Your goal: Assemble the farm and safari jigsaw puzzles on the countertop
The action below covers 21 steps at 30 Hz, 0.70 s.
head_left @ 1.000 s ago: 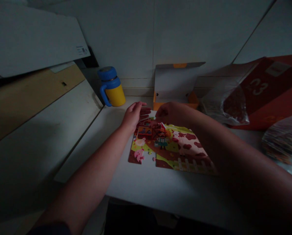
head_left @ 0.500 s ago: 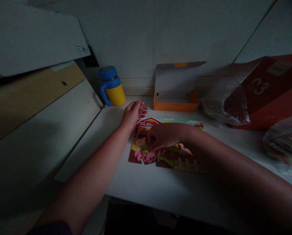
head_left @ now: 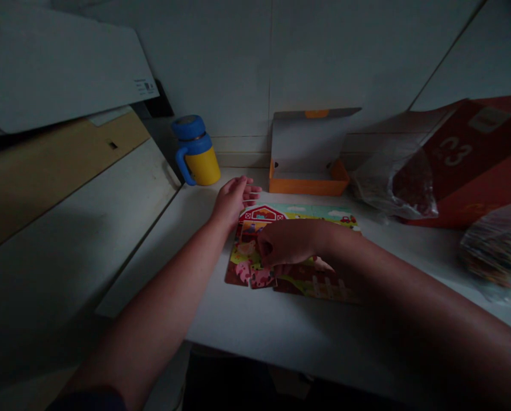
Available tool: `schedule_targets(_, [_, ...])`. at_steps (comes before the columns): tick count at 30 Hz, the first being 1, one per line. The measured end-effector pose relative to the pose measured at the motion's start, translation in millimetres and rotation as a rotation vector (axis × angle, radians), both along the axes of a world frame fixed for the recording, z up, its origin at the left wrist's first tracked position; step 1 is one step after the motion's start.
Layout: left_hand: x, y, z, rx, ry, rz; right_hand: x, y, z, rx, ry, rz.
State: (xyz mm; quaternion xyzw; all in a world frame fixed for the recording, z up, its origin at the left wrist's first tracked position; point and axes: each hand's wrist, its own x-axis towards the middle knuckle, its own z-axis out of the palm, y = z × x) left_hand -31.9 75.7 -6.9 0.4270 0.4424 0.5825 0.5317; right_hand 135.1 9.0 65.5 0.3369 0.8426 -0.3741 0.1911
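A jigsaw puzzle with a farm picture lies flat on the white table. It shows a red barn, a fence and pink animals. My right hand reaches over its middle with fingers pinched together on a puzzle piece at the front edge; the fingertips are partly hidden by the hand itself. That piece carries pink spotted markings and sits beside the lower left corner, a narrow gap along its side. Palm turned inward, my left hand rests open by the puzzle's back left corner, its fingers loosely apart and holding nothing.
Behind the puzzle stands an orange box with its lid up. A blue and yellow mug is at the back left, near stacked boards. On the right are a red box and clear plastic bags.
My right hand has lowered slightly, and the pink spotted piece has shifted a little and lies closer in line with the front edge. The left hand stays put.
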Motion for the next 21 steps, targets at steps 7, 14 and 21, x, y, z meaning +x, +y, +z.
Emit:
schedule_targets(7, [0.0,-1.1,0.4,-0.005,0.003,-0.003,-1.9,-4.0,4.5,0.270,-0.102,0.125])
schedule_targets(14, [-0.2,0.0,-1.2,0.003,0.003,-0.013,-7.4,-19.8,12.7,0.452,-0.154,0.071])
schedule_targets(21, [1.3,-4.5,0.4,0.013,-0.003,-0.010,-19.9,-49.6,35.1,0.423,-0.262,0.099])
